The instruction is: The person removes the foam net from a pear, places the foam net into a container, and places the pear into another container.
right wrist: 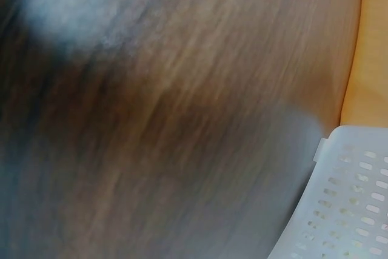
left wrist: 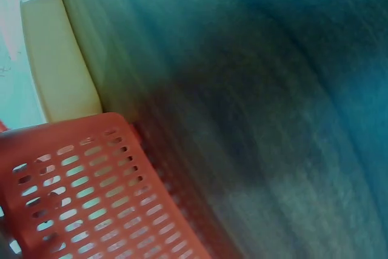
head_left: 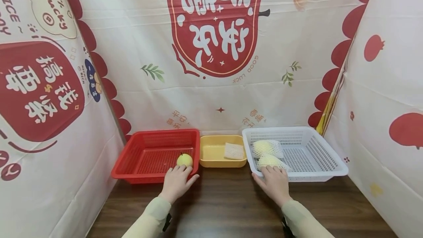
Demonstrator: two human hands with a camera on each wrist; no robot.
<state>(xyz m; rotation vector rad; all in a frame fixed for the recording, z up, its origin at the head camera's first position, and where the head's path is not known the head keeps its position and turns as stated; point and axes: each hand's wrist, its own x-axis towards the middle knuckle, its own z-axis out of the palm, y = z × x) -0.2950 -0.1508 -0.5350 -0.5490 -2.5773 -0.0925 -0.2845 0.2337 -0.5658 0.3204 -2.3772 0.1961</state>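
Observation:
In the head view, my left hand (head_left: 177, 183) lies over the front right rim of a red plastic basket (head_left: 132, 175), its thumb spread to the right. Just beyond its fingers sits a bare yellow-green pear (head_left: 185, 159) with a dark stem. My right hand (head_left: 273, 184) lies over the front left rim of a white plastic basket (head_left: 317, 174), thumb out to the left. Its fingers are beside the nearer pear in white foam net (head_left: 271, 161); contact is unclear. Behind that lies another netted pear (head_left: 262, 147). Neither hand appears in the wrist views.
Between the baskets stands a yellow tray (head_left: 211, 162) holding an empty white foam net (head_left: 234, 151). All three containers stand on a dark wooden table (head_left: 228, 201). Printed cloth (head_left: 142, 102) hangs behind and at both sides.

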